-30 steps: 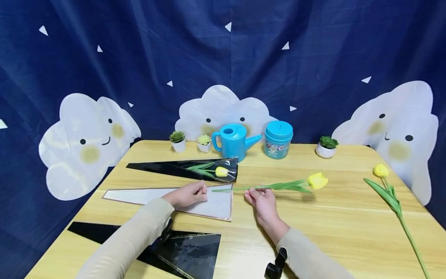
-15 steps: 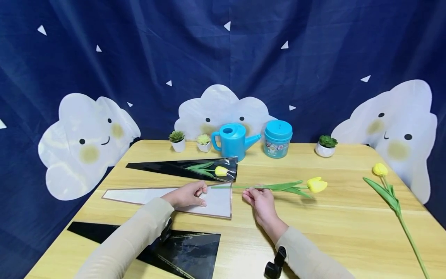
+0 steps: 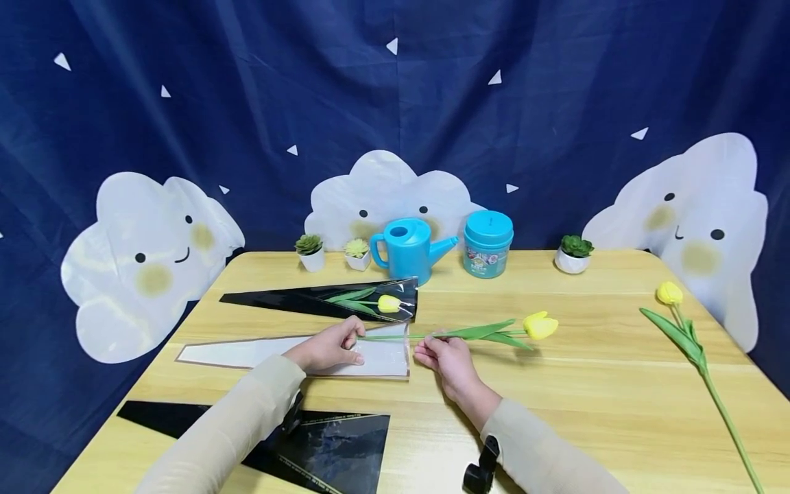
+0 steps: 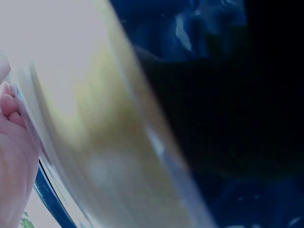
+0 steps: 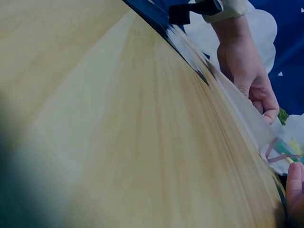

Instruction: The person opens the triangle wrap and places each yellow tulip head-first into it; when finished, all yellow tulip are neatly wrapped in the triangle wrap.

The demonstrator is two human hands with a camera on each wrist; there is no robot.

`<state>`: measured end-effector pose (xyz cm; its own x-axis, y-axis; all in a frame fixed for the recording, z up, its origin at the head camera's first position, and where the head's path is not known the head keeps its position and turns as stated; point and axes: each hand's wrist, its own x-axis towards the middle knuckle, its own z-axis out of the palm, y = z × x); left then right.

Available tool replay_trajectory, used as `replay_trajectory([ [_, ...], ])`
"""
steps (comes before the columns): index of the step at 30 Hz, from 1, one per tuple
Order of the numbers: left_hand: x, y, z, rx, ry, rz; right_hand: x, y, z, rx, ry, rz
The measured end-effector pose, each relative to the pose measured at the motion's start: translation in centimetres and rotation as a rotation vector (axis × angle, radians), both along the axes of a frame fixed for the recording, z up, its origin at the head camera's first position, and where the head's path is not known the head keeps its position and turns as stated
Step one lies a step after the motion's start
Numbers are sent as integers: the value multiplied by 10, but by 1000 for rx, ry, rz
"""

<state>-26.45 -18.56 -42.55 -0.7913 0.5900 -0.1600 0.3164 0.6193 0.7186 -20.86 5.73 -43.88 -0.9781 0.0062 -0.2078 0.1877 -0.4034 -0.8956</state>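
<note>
In the head view my right hand [image 3: 452, 367] pinches the green stem of a yellow tulip [image 3: 540, 325], whose bloom points right. The stem's cut end lies over or inside the wide end of a white flower sleeve [image 3: 382, 357]; which of the two I cannot tell. My left hand [image 3: 330, 345] curls its fingers at the sleeve's upper edge, thumb lower on its face, and grips it. From the right wrist, the left hand [image 5: 247, 71] appears above the sleeve, and fingers of the right hand [image 5: 295, 185] show at the edge. The left wrist view is mostly blurred.
Behind lies a black sleeve [image 3: 284, 296] with a tulip in it; in front, another black sleeve [image 3: 345, 446]. A loose tulip [image 3: 710, 384] lies at right. Along the back edge stand a blue watering can [image 3: 407, 250], a blue tub [image 3: 488, 243] and small potted succulents [image 3: 574, 255].
The tulip and my right hand have moved left, taking the stem end farther across the white sleeve. My left thumb has spread from its fingers, and the sleeve's near right corner has risen slightly.
</note>
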Motion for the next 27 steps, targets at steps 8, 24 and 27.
replay_trajectory([
  [8,1,1,-2,29,2,15,0,1,-1,24,-17,31],
  [24,3,3,-8,88,25,166,4,4,4,135,-71,212],
  [27,4,4,-9,93,21,175,9,9,4,148,-69,271],
])
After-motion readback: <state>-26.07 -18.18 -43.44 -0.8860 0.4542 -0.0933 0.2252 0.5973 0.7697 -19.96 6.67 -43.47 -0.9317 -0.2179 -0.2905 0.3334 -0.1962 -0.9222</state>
